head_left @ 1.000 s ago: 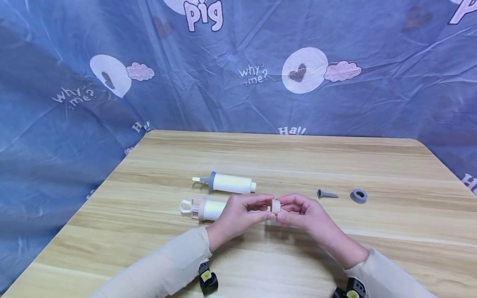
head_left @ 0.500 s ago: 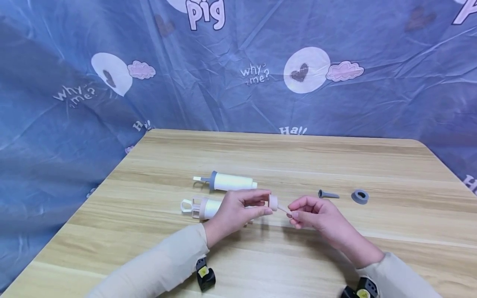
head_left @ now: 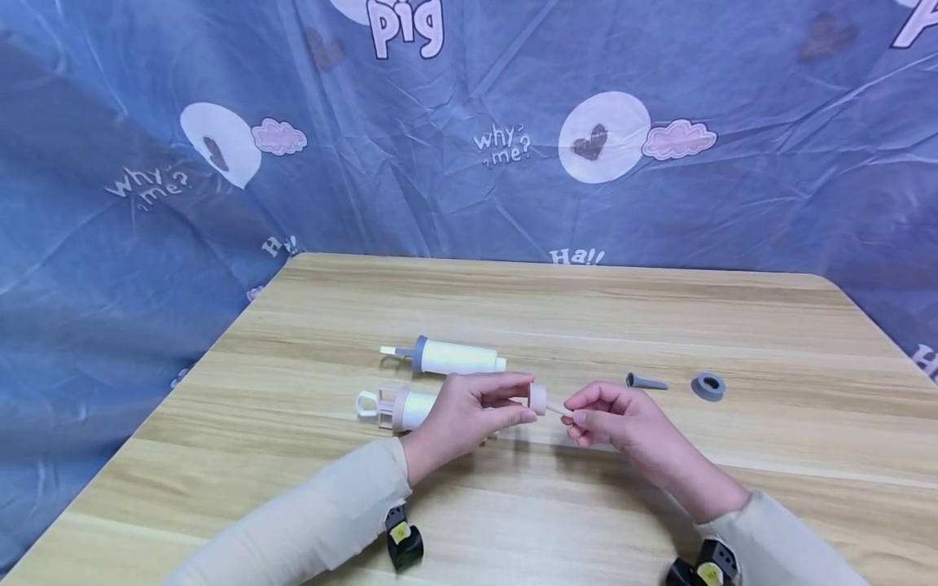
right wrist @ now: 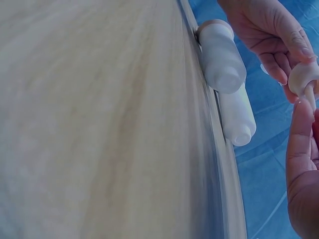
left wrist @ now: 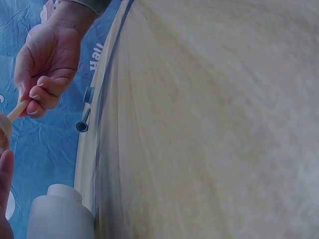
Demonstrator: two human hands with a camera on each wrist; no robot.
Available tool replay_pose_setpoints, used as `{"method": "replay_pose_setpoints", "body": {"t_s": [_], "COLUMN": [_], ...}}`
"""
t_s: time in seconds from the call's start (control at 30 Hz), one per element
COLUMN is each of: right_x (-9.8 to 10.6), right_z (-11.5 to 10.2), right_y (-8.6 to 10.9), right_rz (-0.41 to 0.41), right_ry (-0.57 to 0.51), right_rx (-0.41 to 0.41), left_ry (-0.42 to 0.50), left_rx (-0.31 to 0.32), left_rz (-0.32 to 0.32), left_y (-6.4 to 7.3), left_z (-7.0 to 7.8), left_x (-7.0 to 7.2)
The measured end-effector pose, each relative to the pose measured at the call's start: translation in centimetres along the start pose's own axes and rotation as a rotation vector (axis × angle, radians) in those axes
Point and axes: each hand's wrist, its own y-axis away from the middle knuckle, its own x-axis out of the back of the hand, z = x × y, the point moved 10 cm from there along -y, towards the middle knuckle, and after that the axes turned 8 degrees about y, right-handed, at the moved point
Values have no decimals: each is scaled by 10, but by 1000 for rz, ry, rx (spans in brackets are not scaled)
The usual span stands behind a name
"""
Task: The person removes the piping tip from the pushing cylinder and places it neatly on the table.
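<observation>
Between the thumb and fingers of my left hand is a pale pink ring-shaped cap, held above the table. A thin pale pink nozzle sticks out of the cap's right side. My right hand pinches the nozzle's free end. The right wrist view shows the nozzle at the cap's opening; how firmly it sits there I cannot tell. Behind the left hand lies a white cylinder with a pink collar and loop handle, partly hidden by that hand.
A second white cylinder with a grey collar lies farther back. Right of it on the wooden table are a small grey nozzle and a grey ring cap. A blue printed cloth hangs behind the table.
A second ago both hands were close together at the cap. My right hand has since shifted right to the nozzle's end, baring the nozzle. Over the last half second little has moved.
</observation>
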Motion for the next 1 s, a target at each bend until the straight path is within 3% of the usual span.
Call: {"method": "replay_pose_setpoints", "body": {"t_s": [0.37,0.67,1.0], "right_x": [-2,-9,-12], "right_z": [-4,-8,-10], "right_y": [-4,-6,-5], "right_rz": [9,-32,-63], "right_ry": [6,-31,-6], "right_rx": [14,41,92], "left_ry": [19,-143,-182], "left_rx": [-13,-122,-123], "left_rz": [-27,-49,-51], "left_y": [0,1,0], "left_z": [0,8,7], "left_x": [-4,-8,-9]}}
